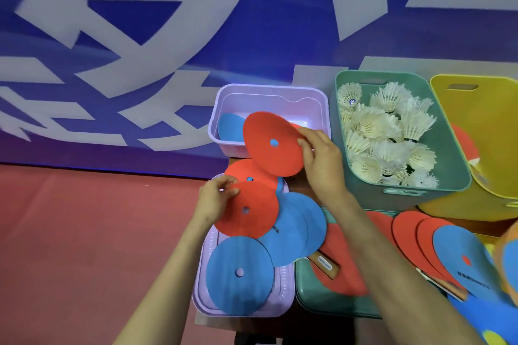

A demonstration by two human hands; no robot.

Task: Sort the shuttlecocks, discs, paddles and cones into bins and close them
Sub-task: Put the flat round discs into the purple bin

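My right hand [322,159] pinches the edge of a red disc [269,145] and holds it tilted over the front rim of the lilac bin [269,92], which has a blue disc [231,127] inside. My left hand [217,199] pinches the rim of another red disc [249,213] that lies on a heap of red and blue discs on the lilac lid [280,302]. A large blue disc [239,274] lies at the front of that lid. The green bin [448,165] is full of white shuttlecocks [384,131].
A yellow bin [482,109] at the far right holds a red paddle [465,143]. A green lid [322,305] carries a red paddle with a wooden handle [325,263]. More red and blue discs [437,244] lie at the right. Red floor and a blue banner lie to the left.
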